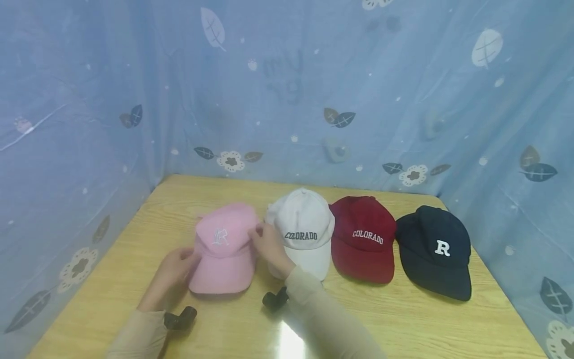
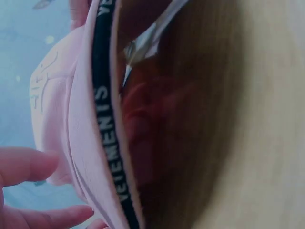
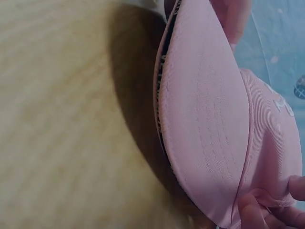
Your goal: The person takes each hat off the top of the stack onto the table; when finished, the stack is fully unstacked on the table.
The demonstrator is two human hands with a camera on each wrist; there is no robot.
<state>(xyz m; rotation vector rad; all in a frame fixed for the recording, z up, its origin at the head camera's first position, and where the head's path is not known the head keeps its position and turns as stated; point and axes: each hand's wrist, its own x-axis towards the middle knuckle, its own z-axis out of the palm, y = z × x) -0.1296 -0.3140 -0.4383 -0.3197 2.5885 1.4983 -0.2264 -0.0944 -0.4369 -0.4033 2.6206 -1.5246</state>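
A pink baseball cap [image 1: 226, 232] with pale embroidered lettering faces the front at the left of the row. My left hand [image 1: 178, 267] holds its left edge near the brim. On the other side, my right hand [image 1: 269, 244] pinches the crown fabric; the right wrist view shows the thumb and fingers bunching the cloth [image 3: 269, 200]. The brim [image 3: 205, 114] stands raised off the table, with a shadow under it. Along the brim's underside edge runs a dark lettered band [image 2: 106, 119] in the left wrist view. Some left fingers are hidden by the cap.
Right of the pink cap stand a white cap [image 1: 302, 214], partly behind my right hand, a dark red cap [image 1: 363, 224] and a black cap [image 1: 435, 244]. They share a wooden table [image 1: 233, 329]. A blue patterned curtain [image 1: 278, 89] surrounds its back and sides.
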